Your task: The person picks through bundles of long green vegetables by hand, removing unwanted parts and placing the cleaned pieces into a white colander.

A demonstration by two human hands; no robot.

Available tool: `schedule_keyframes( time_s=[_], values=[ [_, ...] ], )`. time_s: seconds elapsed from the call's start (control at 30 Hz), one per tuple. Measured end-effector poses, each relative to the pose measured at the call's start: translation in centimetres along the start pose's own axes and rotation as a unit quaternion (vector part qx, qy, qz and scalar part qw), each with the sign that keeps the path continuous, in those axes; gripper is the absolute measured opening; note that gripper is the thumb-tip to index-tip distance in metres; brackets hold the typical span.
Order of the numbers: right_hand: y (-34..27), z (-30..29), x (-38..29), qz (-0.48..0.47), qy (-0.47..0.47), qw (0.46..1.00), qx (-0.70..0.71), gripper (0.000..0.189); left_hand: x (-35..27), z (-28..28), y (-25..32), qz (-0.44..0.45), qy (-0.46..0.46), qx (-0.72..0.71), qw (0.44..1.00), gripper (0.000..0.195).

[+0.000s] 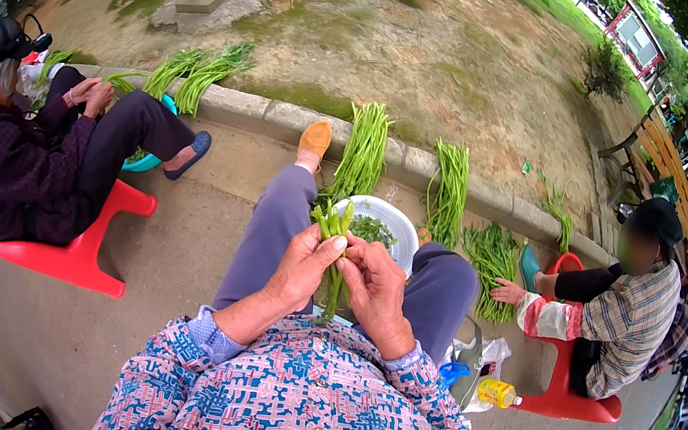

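Note:
A small bunch of green leafy-vegetable stems (337,222) stands up between my two hands, over my lap. My left hand (302,269) closes around the bunch, its thumb lying across the stems. At the right side of the bunch, my right hand (377,280) pinches with thumb and fingers; what lies between those fingertips is partly hidden. Just beyond my hands, between my knees, sits a white plastic basket (410,230) with plucked green leaves (374,230) inside. Past it, a long bundle of green stems (364,148) leans on the stone curb.
More stem bundles (449,191) rest along the curb (266,110). A person (26,154) sits on a red stool (93,244) at left, handling stems. Another person (625,317) at right reaches toward leafy stems (491,264). A yellow-labelled bottle (499,394) and bags (468,367) lie near my right knee.

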State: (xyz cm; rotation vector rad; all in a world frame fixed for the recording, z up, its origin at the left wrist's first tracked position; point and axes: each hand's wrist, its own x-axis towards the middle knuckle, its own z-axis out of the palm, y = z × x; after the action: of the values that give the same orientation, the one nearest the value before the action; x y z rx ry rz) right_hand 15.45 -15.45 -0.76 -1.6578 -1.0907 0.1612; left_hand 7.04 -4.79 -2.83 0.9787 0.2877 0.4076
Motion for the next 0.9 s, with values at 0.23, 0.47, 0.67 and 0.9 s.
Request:
schedule_keyframes(
  time_s=[0.23,0.47,0.67,0.9],
  values=[
    [0.1,-0.5,0.4,-0.041,-0.006,0.998,-0.045,0.013,-0.1,0.2,-0.1,0.041,0.006,0.034,0.999,0.026],
    [-0.3,-0.8,0.6,-0.062,0.006,0.996,-0.068,0.015,0.0,0.6,0.3,0.065,0.009,0.084,0.994,0.022],
    [-2.2,-4.4,2.3,-0.037,-0.022,0.998,-0.051,0.032,-0.4,0.0,0.6,0.069,-0.01,0.162,0.984,0.022],
    [-4.4,-4.8,6.1,-0.161,-0.204,0.954,-0.151,0.053,-0.9,1.1,0.7,0.08,-0.08,0.194,0.974,0.026]
  ],
)
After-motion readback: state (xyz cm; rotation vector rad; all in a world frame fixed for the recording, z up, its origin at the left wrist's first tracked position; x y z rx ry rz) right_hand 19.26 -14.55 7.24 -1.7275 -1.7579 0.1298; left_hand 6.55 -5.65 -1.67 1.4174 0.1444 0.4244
